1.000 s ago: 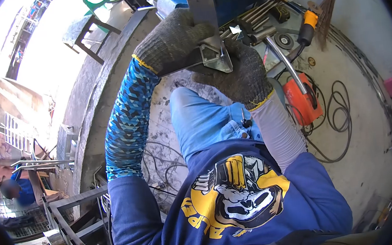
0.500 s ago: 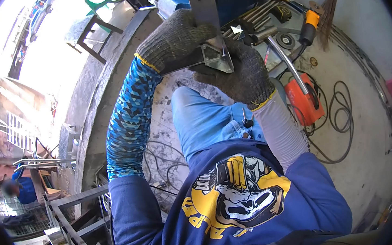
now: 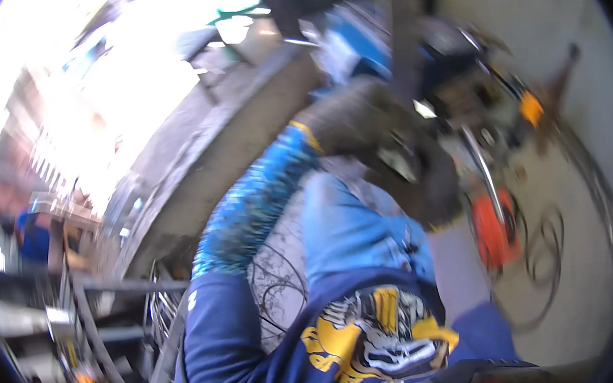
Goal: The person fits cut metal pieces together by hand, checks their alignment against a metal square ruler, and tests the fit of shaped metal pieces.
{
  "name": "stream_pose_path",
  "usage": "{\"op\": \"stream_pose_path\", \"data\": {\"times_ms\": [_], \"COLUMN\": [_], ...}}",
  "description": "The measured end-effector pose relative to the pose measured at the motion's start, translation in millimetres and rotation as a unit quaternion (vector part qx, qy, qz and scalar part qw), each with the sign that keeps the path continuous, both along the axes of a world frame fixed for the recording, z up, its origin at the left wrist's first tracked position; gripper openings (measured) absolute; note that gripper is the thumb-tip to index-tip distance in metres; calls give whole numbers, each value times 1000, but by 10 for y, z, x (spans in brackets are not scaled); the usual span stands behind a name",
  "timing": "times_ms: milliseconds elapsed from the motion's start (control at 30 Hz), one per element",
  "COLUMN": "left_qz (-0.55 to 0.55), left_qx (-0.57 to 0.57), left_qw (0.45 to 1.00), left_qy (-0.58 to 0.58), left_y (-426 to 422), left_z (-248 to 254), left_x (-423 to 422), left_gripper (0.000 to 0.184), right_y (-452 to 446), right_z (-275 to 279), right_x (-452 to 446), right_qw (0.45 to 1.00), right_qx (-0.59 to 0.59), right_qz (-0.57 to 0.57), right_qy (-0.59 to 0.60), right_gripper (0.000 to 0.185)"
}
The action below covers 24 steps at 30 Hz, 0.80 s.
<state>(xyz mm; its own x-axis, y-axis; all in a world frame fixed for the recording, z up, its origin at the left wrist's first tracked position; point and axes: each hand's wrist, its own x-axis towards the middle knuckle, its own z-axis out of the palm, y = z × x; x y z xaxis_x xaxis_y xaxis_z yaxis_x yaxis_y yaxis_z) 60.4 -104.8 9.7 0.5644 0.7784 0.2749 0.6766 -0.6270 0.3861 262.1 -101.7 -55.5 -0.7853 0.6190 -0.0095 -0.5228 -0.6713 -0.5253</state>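
Both my hands wear dark knit gloves and are blurred by motion. My left hand (image 3: 351, 118), below a blue patterned sleeve, is closed on a grey metal frame piece. The piece's pale corner (image 3: 398, 156) shows between the gloves. A long flat metal bar (image 3: 403, 30) rises from behind the left glove toward the top edge, seemingly part of the same piece. At the corner's right side, my right hand (image 3: 433, 180), with a pale grey sleeve, curls round it; its fingertips are hidden.
An orange tool (image 3: 496, 229) with a silver tube lies on the floor at right, beside a coiled cable (image 3: 546, 265). Farther back are a yellow-and-black power tool (image 3: 530, 108) and a broom (image 3: 560, 93). A concrete ledge (image 3: 242, 117) runs along the left; metal frames (image 3: 88, 320) stand lower left.
The view has swung and blurred, so the surroundings sit farther right and lower. Both hands still hold the metal piece and look closer together; its corner is now more covered.
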Motion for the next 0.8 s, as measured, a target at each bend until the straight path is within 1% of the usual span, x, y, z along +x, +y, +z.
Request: {"op": "stream_pose_path", "data": {"times_ms": [33, 67, 100, 133, 167, 200, 267, 300, 333, 367, 400, 433, 467, 500, 533, 600, 633, 667, 700, 733, 767, 800], "left_qz": [150, 131, 154, 216, 214, 255, 283, 285, 285, 335, 385, 388, 407, 426, 427, 428, 422, 422, 396, 367, 365, 319], "left_qx": [-233, -132, -134, -141, -174, -238, -208, -208, -206, -249, -289, -290, -303, -315, -315, -240, -248, -251, -297, -340, -340, -300], "left_qw": [956, 979, 971, 963, 955, 931, 929, 924, 919, 884, 842, 841, 819, 796, 795, 839, 844, 843, 848, 851, 852, 888], "left_qy": [-93, -88, -127, -75, -111, -104, -115, -146, -177, -210, -243, -242, -267, -292, -293, -236, -219, -220, -190, -160, -161, -140], "left_y": [-237, -252, -361, -636, -756, -943, -1278, -1415, -1590, -1749, -1834, -1874, -1919, -1965, -1996, -2032, -2014, -1988, -1957, -1931, -1926, -1942], "left_z": [281, -31, -264, -125, -450, -636, -1239, -1523, -1676, -1812, -1919, -2074, -2264, -2434, -2586, -2778, -2578, -2453, -2358, -2325, -2413, -2573], "left_x": [93, 13, 26, 114, 86, 97, 83, 113, 167, 250, 328, 384, 417, 450, 495, 498, 512, 470, 434, 413, 357, 276], "left_gripper": [28, 21, 21, 25, 25, 23, 28, 26, 24, 24, 25, 25, 29, 34, 34, 36, 28, 28, 29, 30, 30, 32], "right_y": [-67, -146, -221, -312, -424, -569, -785, -779, -823, -847, -813, -804, -778, -763, -733, -663, -653, -659, -663, -684, -719, -736], "right_z": [-72, -122, -336, -718, -840, -954, -1307, -1550, -1516, -1461, -1676, -2029, -2389, -2498, -2639, -2928, -2976, -2985, -2993, -2736, -2274, -2029], "right_x": [20, 2, -3, 7, 21, 56, 90, 120, 72, 106, 84, 50, 40, 20, 31, 32, 16, 20, 52, 54, 17, 5], "right_qw": [999, 994, 991, 996, 990, 981, 967, 951, 933, 927, 926, 926, 925, 931, 930, 912, 912, 913, 914, 914, 946, 917], "right_qx": [-18, -73, -78, -34, -72, -118, -150, -174, -197, -207, -208, -219, -229, -180, -181, -165, -166, -172, -179, -180, 43, 261], "right_qz": [35, 70, 96, 72, 116, 147, 206, 253, 299, 314, 316, 307, 300, 312, 314, 372, 371, 367, 363, 361, 311, 240], "right_qy": [6, 49, 56, -30, -28, -33, -25, -29, -32, -13, -12, -28, -46, -63, -64, 53, 54, 46, 36, 33, -76, -182], "right_gripper": [51, 52, 51, 51, 52, 53, 56, 56, 56, 56, 56, 55, 55, 53, 53, 52, 52, 53, 54, 54, 55, 55]}}
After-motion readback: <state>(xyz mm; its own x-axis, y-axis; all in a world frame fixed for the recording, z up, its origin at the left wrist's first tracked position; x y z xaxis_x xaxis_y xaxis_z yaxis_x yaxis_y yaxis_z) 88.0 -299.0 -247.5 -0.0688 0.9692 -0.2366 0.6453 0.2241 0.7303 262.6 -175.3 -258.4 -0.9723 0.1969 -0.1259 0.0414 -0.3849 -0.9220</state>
